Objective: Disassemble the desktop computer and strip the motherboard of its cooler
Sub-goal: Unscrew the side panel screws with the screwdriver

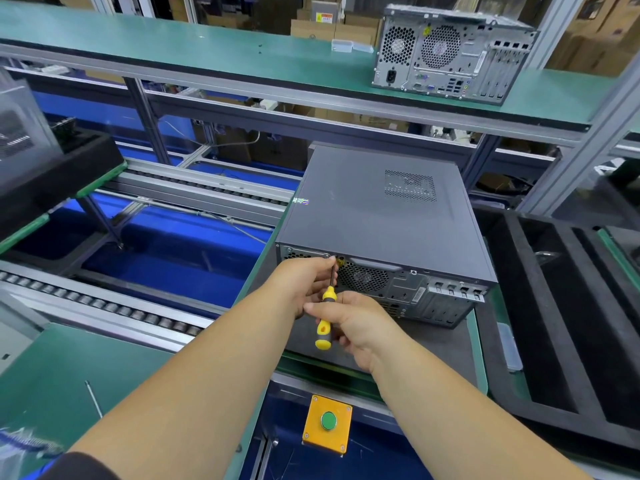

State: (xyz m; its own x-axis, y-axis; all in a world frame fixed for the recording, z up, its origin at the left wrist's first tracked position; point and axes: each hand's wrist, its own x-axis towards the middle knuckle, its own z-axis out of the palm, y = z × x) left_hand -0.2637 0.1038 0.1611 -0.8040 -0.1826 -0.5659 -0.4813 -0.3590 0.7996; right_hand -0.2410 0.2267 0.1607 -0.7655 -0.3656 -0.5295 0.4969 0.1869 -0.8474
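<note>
Seen from the head camera, a dark grey steel desktop computer case [377, 216] lies on its side on a dark mat at the green-edged workbench [479, 348], its perforated rear panel turned toward the worker and its side cover not yet off. The right hand [349, 323] is wrapped around the yellow-and-black handle of a screwdriver [325, 317], while the left hand [308, 282] pinches the bare steel shaft near its tip, steadying it at a screw along the rear panel's upper left edge. The case looks rigid and fairly heavy, likely to stay put under the driver's push, though its painted cover appears smooth and would slide rather than lift; the recessed pull tab beside the rear fan grille [363, 277] seems the natural place to grasp it once the screws are out. Thin stamped edges around the rear slots may be sharp. A second silver computer tower [450, 53] stands upright on the upper green shelf, and black foam trays [554, 306] lie just beside the case.
</note>
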